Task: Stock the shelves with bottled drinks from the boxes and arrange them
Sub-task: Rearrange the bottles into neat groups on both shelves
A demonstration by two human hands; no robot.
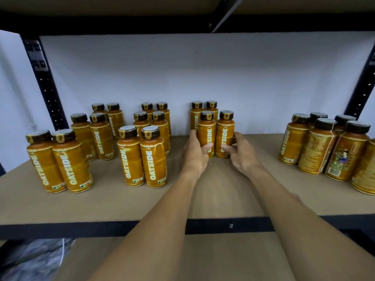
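A brown shelf board [223,191] in a black metal frame runs in front of a white wall [182,67]. A black perforated upright [43,82] stands at the rear left corner.

**Hand pose**
- Both forearms reach in over the front edge of the board, at mid-width.
- The left hand [195,152] grips the left bottle [207,132]. Its thumb lies across the front of the label and its fingers curl round the bottle's left side.
- The right hand [241,153] grips the right bottle [225,134]. Its thumb presses the front and its fingers wrap the right side.
- Both held bottles stand upright on the board, side by side and touching, towards the rear edge.

**Containers**
- Every bottle carries an opaque orange sleeve and a dark cap, so the contents cannot be seen.
- The rear pair [204,107] stands directly behind the held bottles, against the wall.
- The middle group [142,155] stands two abreast, running from the rear towards the front.
- The left group [101,136] sits near the rear left corner.
- The front-left pair [58,159] stands nearer the front edge.
- The right cluster [324,147] crowds the right edge.
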